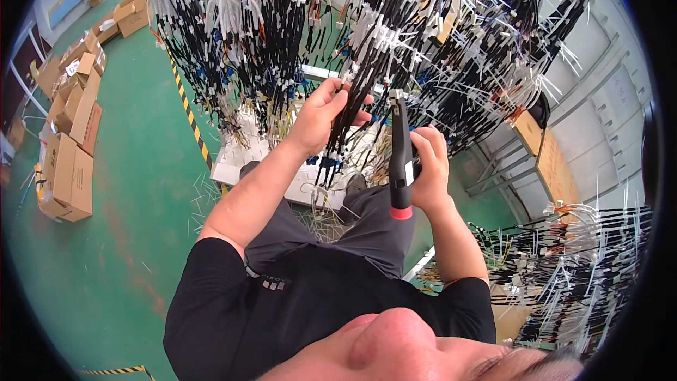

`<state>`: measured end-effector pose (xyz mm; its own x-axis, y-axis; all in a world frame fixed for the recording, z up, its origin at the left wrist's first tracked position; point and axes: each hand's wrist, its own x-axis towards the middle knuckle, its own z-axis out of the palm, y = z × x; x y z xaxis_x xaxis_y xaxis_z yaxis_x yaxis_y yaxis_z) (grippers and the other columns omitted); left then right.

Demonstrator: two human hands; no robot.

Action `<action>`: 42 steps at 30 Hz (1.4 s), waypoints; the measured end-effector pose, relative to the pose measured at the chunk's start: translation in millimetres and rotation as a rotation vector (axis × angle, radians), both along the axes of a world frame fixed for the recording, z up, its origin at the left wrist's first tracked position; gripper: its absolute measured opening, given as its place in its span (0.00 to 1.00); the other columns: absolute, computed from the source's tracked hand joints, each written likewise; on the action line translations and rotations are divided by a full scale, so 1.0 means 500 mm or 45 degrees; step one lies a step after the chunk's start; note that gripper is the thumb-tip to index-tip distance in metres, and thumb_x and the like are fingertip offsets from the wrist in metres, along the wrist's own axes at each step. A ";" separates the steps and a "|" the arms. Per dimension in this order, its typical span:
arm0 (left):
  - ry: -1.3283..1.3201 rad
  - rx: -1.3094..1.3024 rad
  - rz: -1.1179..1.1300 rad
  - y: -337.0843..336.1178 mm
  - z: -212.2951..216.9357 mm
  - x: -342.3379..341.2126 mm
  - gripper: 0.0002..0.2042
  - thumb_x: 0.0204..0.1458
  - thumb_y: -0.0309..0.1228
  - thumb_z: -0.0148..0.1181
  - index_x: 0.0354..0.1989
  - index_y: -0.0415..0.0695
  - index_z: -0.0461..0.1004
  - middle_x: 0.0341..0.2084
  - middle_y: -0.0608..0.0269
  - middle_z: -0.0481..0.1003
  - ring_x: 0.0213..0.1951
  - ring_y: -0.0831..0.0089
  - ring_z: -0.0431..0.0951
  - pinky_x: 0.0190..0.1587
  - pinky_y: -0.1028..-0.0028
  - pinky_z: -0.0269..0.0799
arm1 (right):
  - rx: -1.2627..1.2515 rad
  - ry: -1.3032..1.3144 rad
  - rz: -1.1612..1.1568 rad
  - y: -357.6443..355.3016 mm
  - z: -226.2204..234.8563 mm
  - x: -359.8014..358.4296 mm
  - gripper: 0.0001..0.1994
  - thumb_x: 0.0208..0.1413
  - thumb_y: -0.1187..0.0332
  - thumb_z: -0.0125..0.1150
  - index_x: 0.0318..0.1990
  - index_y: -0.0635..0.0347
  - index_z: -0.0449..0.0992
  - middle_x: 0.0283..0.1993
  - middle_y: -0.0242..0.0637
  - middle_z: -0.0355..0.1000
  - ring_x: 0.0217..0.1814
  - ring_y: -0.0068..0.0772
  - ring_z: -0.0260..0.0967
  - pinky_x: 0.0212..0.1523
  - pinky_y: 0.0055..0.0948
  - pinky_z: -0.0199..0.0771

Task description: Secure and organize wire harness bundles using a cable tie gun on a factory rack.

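My left hand (pixel 321 118) is closed around a hanging bundle of black wire harnesses (pixel 351 114) with white connectors, the fingers passing behind it. Several loose wire ends and dark blue connectors hang below that grip. Just to the right, my right hand (pixel 432 169) grips a black cable tie gun (pixel 400 152) with a metal nose and a red end knob. Its nose points up and away from me, close beside the bundle but apart from it. The fingers on the gun's far side are partly hidden.
More harness bunches (pixel 233 42) hang at the left, and others (pixel 493 63) at the right. A white platform (pixel 243 162) stands below them, with cut tie scraps on the green floor. Open cardboard boxes (pixel 70 176) line the left. Another harness rack (pixel 578 275) is at lower right.
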<state>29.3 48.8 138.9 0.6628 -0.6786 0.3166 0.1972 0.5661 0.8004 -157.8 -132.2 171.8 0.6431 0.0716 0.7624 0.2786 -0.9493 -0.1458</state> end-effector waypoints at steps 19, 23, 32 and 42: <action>0.280 0.381 -0.446 0.034 0.097 0.070 0.23 0.75 0.29 0.40 0.76 0.56 0.63 0.18 0.61 0.77 0.13 0.74 0.72 0.19 0.73 0.71 | 1.089 0.526 0.540 -0.068 -0.011 0.055 0.21 0.62 0.69 0.72 0.61 0.60 0.78 0.53 0.33 0.81 0.53 0.24 0.75 0.57 0.31 0.75; 0.231 0.345 -0.669 0.067 0.110 0.095 0.29 0.72 0.27 0.38 0.82 0.52 0.49 0.11 0.66 0.69 0.10 0.79 0.66 0.14 0.77 0.65 | 0.877 0.596 0.626 -0.116 0.001 0.084 0.20 0.61 0.70 0.71 0.61 0.59 0.79 0.52 0.33 0.82 0.51 0.26 0.75 0.57 0.30 0.75; 0.303 0.237 -0.865 0.077 0.110 0.105 0.29 0.76 0.36 0.38 0.84 0.55 0.44 0.11 0.61 0.71 0.08 0.78 0.65 0.11 0.75 0.61 | 0.577 0.642 0.702 -0.135 0.012 0.120 0.22 0.57 0.69 0.73 0.60 0.61 0.80 0.56 0.42 0.82 0.57 0.42 0.79 0.62 0.38 0.75; 0.231 0.381 -0.680 0.078 0.136 0.081 0.30 0.71 0.23 0.39 0.82 0.53 0.52 0.11 0.64 0.71 0.10 0.79 0.67 0.15 0.76 0.68 | 0.382 0.546 0.506 -0.076 0.037 0.097 0.25 0.52 0.71 0.75 0.59 0.65 0.78 0.53 0.47 0.78 0.53 0.52 0.78 0.56 0.40 0.78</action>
<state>70.0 87.9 206.9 0.2342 -0.9719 -0.0233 0.5380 0.1096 0.8358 -109.2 -170.4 190.4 0.8629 0.1909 0.4679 0.4580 -0.6867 -0.5645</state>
